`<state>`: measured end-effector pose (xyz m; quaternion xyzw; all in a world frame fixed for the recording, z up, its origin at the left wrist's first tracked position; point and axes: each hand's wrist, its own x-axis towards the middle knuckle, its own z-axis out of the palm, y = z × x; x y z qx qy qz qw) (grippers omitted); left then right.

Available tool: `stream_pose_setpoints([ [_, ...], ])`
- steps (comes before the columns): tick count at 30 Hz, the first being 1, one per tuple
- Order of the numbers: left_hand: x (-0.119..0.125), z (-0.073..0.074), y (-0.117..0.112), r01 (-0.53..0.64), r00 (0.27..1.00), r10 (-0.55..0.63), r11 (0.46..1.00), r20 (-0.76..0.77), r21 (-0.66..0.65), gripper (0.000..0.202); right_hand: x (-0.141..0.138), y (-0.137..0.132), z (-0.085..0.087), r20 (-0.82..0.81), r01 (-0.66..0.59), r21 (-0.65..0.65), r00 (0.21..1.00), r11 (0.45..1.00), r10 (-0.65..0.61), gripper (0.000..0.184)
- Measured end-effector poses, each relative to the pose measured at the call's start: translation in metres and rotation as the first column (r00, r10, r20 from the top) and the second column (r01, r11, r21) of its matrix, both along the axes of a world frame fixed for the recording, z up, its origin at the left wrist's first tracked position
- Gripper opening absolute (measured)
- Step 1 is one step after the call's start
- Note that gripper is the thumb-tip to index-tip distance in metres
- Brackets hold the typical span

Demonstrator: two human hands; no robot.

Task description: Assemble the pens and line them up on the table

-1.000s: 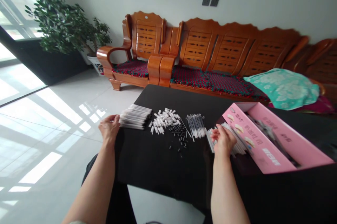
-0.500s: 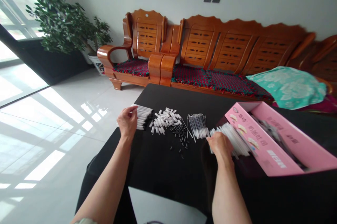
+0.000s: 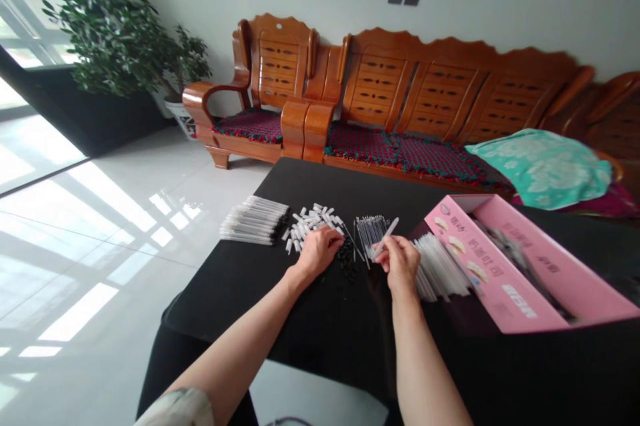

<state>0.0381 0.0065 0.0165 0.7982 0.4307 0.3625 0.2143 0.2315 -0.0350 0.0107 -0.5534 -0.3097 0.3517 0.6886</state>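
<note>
My right hand (image 3: 401, 265) pinches a translucent white pen barrel (image 3: 388, 234), tilted above the row of pen refills (image 3: 369, 231). To its right lies a pile of similar pen barrels (image 3: 437, 267). My left hand (image 3: 318, 254) reaches down at the small black plugs (image 3: 346, 254), its fingertips closed together; whatever is between them is hidden. Just behind that hand is a heap of white pen caps (image 3: 302, 225). At the table's left edge, white pens with black ends (image 3: 254, 221) lie side by side.
A pink open box (image 3: 493, 266) with printed lettering stands on the right of the black table (image 3: 310, 319). Behind the table runs a wooden sofa (image 3: 380, 86) with woven seat pads and a turquoise cloth (image 3: 545, 166). A potted plant (image 3: 125, 46) stands at the left.
My left hand has moved right, from the pens at the table's left edge to the black plugs. My right hand has lifted a pen barrel from the pile and moved left.
</note>
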Motion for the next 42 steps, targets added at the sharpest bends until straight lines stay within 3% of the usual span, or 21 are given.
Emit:
stream_pose_setpoints([
  [6,0.034,0.0,-0.006,0.13,0.951,-0.094,0.986,-0.295,0.105,0.017,0.006,0.003,-0.007,0.015,0.06,0.085,0.998,0.995,-0.061,0.028],
  [10,0.046,-0.001,-0.005,0.254,0.906,-0.162,0.947,-0.391,0.196,0.021,0.01,0.004,-0.013,0.031,0.063,0.094,0.997,0.994,-0.066,0.036],
  [15,0.052,-0.001,0.0,0.332,0.838,-0.191,0.922,-0.511,0.2,0.019,0.01,0.005,-0.014,0.022,0.065,0.102,0.997,0.993,-0.068,0.037],
  [31,0.045,0.0,0.014,0.513,0.737,-0.262,0.816,-0.623,0.265,0.021,0.01,0.007,-0.012,-0.082,0.093,0.126,0.993,0.988,-0.083,0.034],
  [35,0.036,0.009,0.011,0.463,0.836,-0.279,0.822,-0.473,0.332,0.021,0.011,0.005,-0.01,-0.16,0.088,0.151,0.985,0.985,-0.063,0.029],
  [39,0.019,0.021,0.004,0.138,0.989,-0.149,0.926,0.003,0.352,0.021,0.01,0.002,-0.007,-0.234,0.019,0.185,0.972,0.983,0.026,0.02],
  [40,0.013,0.022,0.003,0.041,0.984,-0.092,0.949,0.151,0.312,0.02,0.009,0.001,-0.006,-0.247,-0.012,0.193,0.967,0.981,0.06,0.018],
  [42,0.002,0.021,0.004,-0.102,0.904,0.021,0.981,0.427,0.167,0.017,0.008,0.0,-0.006,-0.264,-0.072,0.2,0.957,0.977,0.124,0.016],
])
